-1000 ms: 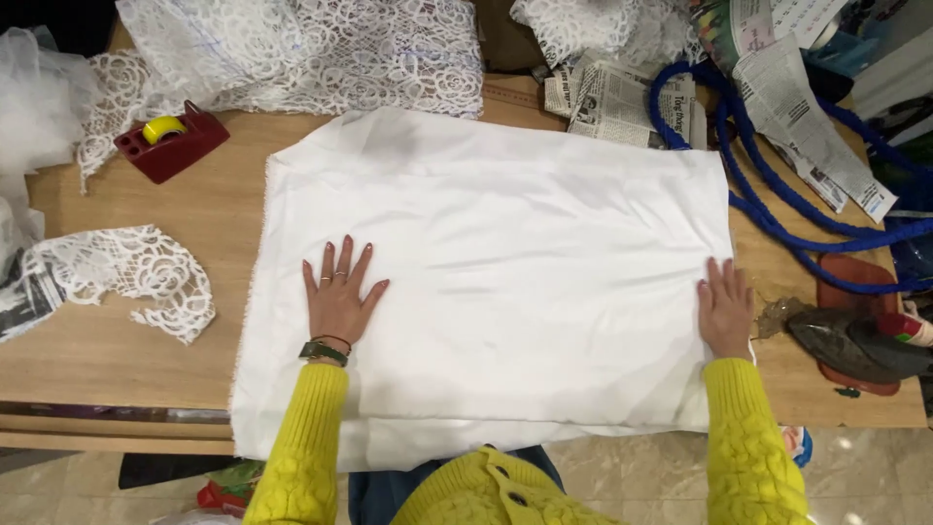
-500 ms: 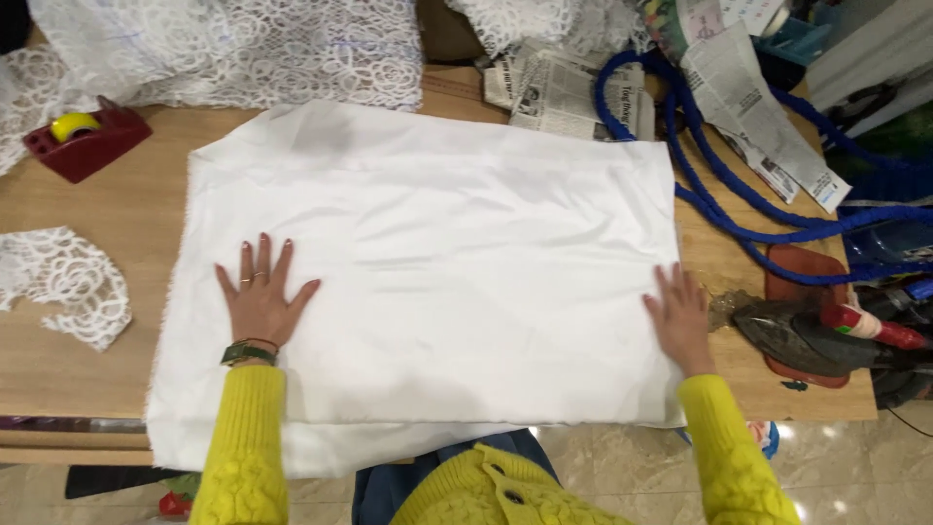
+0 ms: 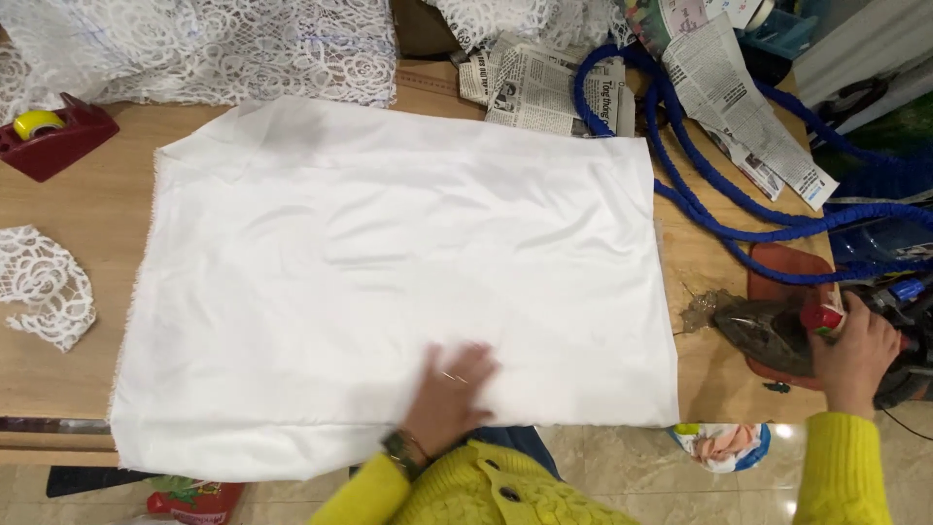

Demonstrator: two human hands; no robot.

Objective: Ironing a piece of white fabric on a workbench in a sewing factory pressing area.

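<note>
A large white cloth (image 3: 389, 262) lies spread flat over the wooden table (image 3: 68, 379), its near edge hanging over the front. My left hand (image 3: 449, 394) rests flat on the cloth near its front middle, fingers apart, blurred by motion. My right hand (image 3: 855, 352) is at the far right, closed around the handle of a dark clothes iron (image 3: 777, 335). The iron sits on a reddish-brown stand (image 3: 792, 277) beside the cloth's right edge.
White lace (image 3: 224, 44) is piled at the back, and a lace scrap (image 3: 44, 287) lies at the left edge. A red tape dispenser (image 3: 53, 134) stands back left. Newspapers (image 3: 535, 83) and a blue coiled hose (image 3: 709, 194) crowd the back right.
My left hand slid right along the cloth toward the front middle. My right hand left the cloth's right edge and took hold of the iron. The camera view shifted.
</note>
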